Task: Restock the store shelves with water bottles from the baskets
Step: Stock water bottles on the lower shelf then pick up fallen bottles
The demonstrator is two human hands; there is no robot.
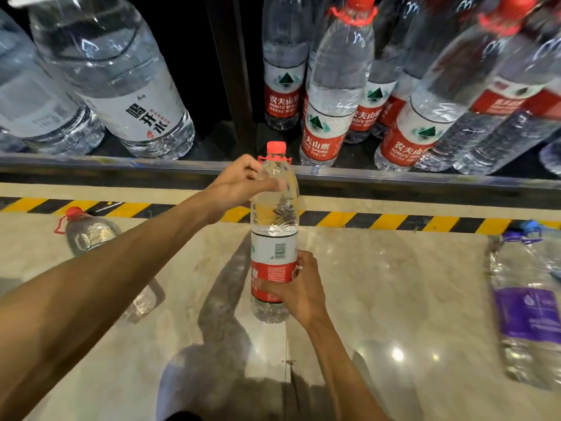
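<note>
The left hand [243,180] grasps the upper part of 1 upright water bottle [274,220], just below its red cap [276,146]. The right hand [299,287] grips its lower label. Just beyond the left hand runs the shelf [121,165] edge, with stocked bottles [323,129] behind. Right of the right hand, a purple-labelled bottle [528,305] lies on the floor [379,284].

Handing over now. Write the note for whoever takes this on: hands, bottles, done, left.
Left hand: grips the held bottle near its neck.
Right hand: grips its red label.
Bottle upright in front of the shelf, not yet on it.
Done: red-label bottles stand on the shelf.
Left: shelve this one; a red-cap bottle and a purple-label bottle are on the floor. No basket in view.
</note>
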